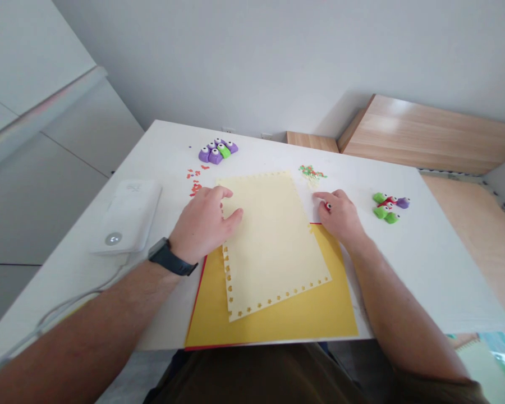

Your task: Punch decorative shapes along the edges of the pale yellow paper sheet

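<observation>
A cream sheet of paper (269, 235), with small shapes punched along its edges, lies slightly turned on a yellow sheet (278, 325). My left hand (208, 219) rests at the left edge of the cream sheet, thumb and forefinger apart, gripping nothing. In my right hand (339, 216), beside the sheet's right edge, is a small red craft punch (329, 206) with a bulging eye, mostly hidden by the fingers. The right forefinger stretches towards pale paper bits (313, 180) next to a pile of green and red cut-outs (312, 171).
Purple punches and a green one (217, 151) stand at the back. Green, red and purple punches (390, 207) sit at the right. Red cut-outs (196, 188) lie left of the sheet. A white box-shaped device (128, 216) with a cable (84, 294) is on the white table (421, 280).
</observation>
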Motion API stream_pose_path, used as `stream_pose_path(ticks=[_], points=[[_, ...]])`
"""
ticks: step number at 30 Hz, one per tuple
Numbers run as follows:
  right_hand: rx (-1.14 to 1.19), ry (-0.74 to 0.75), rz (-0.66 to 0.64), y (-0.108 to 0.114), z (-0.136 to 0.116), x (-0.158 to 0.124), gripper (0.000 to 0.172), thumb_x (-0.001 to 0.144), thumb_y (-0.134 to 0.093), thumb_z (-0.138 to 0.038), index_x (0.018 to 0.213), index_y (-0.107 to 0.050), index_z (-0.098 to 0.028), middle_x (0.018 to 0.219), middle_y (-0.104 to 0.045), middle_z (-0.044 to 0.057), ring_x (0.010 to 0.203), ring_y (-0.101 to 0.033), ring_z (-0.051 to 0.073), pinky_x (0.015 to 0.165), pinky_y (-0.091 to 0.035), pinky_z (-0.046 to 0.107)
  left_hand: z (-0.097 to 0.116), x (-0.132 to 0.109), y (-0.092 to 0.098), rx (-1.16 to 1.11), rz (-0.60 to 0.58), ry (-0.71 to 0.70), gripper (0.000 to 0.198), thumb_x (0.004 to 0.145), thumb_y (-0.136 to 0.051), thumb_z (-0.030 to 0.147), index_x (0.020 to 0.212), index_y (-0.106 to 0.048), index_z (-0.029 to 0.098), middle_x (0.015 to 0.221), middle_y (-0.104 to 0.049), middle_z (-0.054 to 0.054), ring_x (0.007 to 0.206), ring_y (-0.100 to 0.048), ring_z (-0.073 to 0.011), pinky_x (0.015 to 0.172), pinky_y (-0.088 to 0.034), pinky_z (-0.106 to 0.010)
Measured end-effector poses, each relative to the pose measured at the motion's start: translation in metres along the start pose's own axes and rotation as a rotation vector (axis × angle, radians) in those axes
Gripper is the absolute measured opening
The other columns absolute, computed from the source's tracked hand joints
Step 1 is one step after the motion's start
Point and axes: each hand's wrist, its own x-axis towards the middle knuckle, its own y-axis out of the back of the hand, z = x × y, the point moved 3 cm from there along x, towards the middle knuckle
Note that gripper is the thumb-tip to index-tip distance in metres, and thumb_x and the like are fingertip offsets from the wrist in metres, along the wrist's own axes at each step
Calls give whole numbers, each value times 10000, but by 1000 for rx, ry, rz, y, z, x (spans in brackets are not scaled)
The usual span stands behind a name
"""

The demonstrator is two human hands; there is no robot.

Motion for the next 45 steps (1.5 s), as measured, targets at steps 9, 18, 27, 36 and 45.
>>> stream_pose_path(ticks=[9, 18, 27, 36, 45], points=[[-32, -24, 1, 2, 1, -2, 335, 944, -516, -223, 1117, -803, -203, 989, -649, 113, 748, -621, 223, 794, -508, 388, -3, 2, 4, 124, -54, 48, 495, 891, -659, 476, 1273, -660, 161, 1133, -683, -139, 1090, -703, -332, 1055, -550, -478], [112, -134, 64, 9, -5, -5, 332, 1012, -498, -395, 1106, -748, -196, 1057, -678, 124, 835, -653, 239, 854, -517, 407, -6, 2, 5, 33, -96, 115, 550, 818, -730, 428, 1293, -613, 176, 1331, -624, -163, 973, -738, -270, 956, -594, -407], [248, -44, -58, 12, -13, -18, 343, 1027, -398, -321, 1175, -690, -219, 1053, -652, 108, 1062, -632, 281, 972, -499, 445, -11, 7, -1, -134, -86, 150, 551, 757, -773, 324, 1245, -560, 181, 1265, -683, -138, 852, -736, -213, 866, -596, -378], [237, -102, -121, 18, -20, -21, 350, 973, -573, -392, 1215, -718, -185, 1048, -661, 102, 816, -645, 211, 792, -539, 387, -10, 8, -1, -86, -78, 87, 222, 874, -668, 341, 1072, -644, 244, 940, -750, -30, 832, -717, -243, 813, -519, -372], [321, -96, -246, 29, -23, -27, 272, 975, -632, -462, 1088, -750, -244, 917, -761, 31, 706, -623, 172, 672, -503, 330, 1, 5, 11, -303, 66, 146, 301, 961, -580, 401, 1175, -709, 235, 939, -757, -40, 735, -687, -208, 737, -534, -342]])
